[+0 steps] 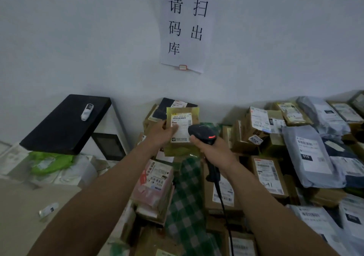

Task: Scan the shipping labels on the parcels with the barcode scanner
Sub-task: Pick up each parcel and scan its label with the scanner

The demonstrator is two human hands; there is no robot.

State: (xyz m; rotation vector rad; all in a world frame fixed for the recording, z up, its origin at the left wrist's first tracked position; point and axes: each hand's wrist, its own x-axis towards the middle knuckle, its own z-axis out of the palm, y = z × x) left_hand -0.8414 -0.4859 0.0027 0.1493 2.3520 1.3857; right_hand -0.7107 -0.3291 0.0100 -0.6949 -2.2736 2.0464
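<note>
Left hand (pixel 162 134) is holding up a flat yellow-green padded parcel (pixel 183 113), thumb lying on its white shipping label (pixel 182 125), other fingers hidden behind. Right hand (pixel 215 153) is gripping the black plastic barcode scanner (pixel 201 132), fingers wrapped round the handle. The scanner's rounded head is sitting just in front of the label's right edge, red light glowing. Its cable (pixel 221 202) is hanging down beside a green checked cloth (pixel 187 196). Both forearms are stretching forward, nearly straight. Cardboard boxes (pixel 254 125) and crinkled grey poly mailers (pixel 309 157) are crowding the right side; bare wall (pixel 78 39) is leaving room above.
</note>
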